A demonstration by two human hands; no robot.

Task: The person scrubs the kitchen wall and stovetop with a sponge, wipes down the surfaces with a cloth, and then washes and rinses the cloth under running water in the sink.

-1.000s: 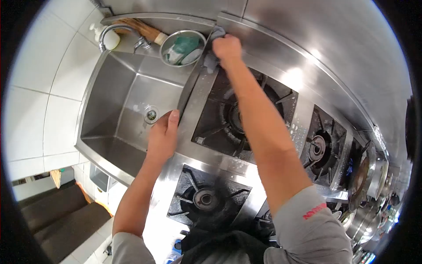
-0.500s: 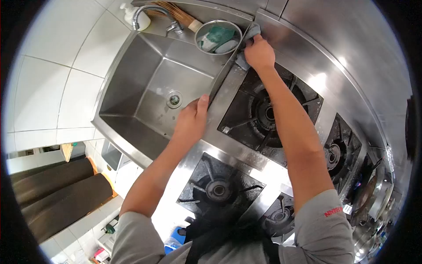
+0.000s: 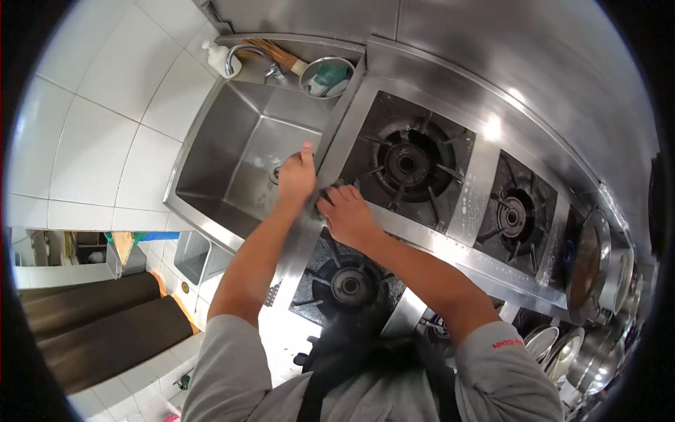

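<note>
My left hand [image 3: 297,177] grips the right edge of the steel sink [image 3: 184,200], thumb up, its other fingers mostly hidden. Close to its right, my right hand [image 3: 348,216] presses down with bent fingers on the steel strip between the sink and the burners. A bit of grey cloth [image 3: 325,200] shows under its fingertips; most of the cloth is covered. Behind the right hand is the large back burner [image 3: 406,164], and in front of it the front burner [image 3: 349,285].
At the sink's back stand a faucet [image 3: 246,50], a soap bottle [image 3: 223,60], a bamboo brush [image 3: 278,55] and a round bowl [image 3: 328,76] with green and grey pads. Another burner [image 3: 513,216] lies to the right, with pans [image 3: 589,260] beyond.
My right hand has come from the back corner beside the bowl toward the front, along the strip by the sink. My left hand stays at the sink's edge. The view has shifted.
</note>
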